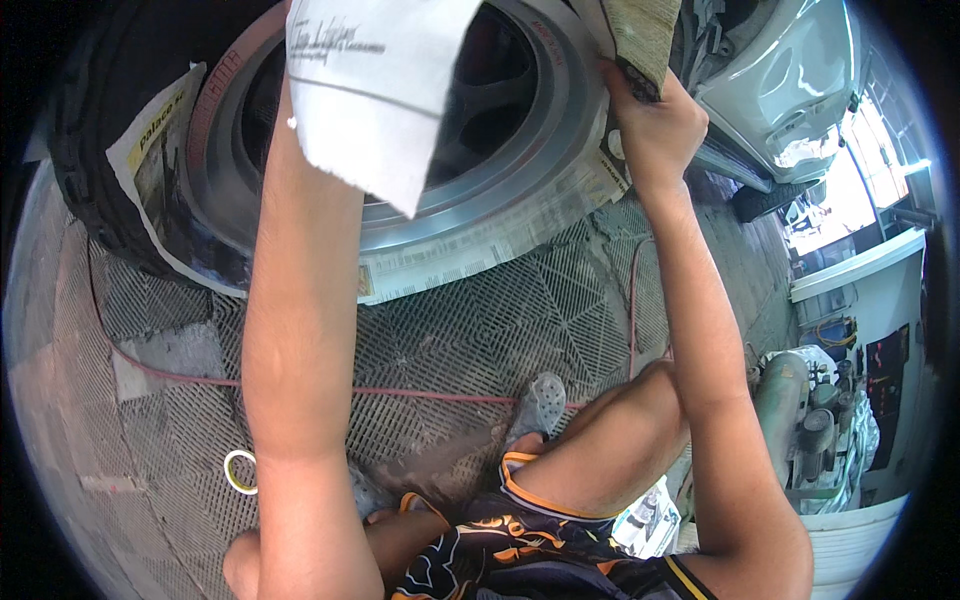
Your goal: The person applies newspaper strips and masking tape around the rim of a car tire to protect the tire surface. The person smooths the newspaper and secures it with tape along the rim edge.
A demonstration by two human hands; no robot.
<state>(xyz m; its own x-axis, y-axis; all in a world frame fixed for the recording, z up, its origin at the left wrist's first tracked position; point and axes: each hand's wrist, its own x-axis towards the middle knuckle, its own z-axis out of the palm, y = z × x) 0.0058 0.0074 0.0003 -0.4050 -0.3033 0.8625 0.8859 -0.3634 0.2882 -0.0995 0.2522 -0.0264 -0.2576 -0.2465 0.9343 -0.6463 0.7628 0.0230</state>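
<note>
A wheel with a silver-grey rim is in front of me, its black tyre showing at the left. Newspaper lines the edge between rim and tyre, with another piece standing up at the left. My right hand is closed on a yellowish sheet of newspaper at the rim's upper right. Across the wheel my left forearm reaches up; a white printed sheet of paper hangs over its far end. My left hand's fingers are hidden, so its grip does not show.
A roll of tape lies on the grid-patterned floor mat, and a red hose runs across it. At the right stand a green tank with machinery and a light-coloured vehicle body. Printed paper lies beside my leg.
</note>
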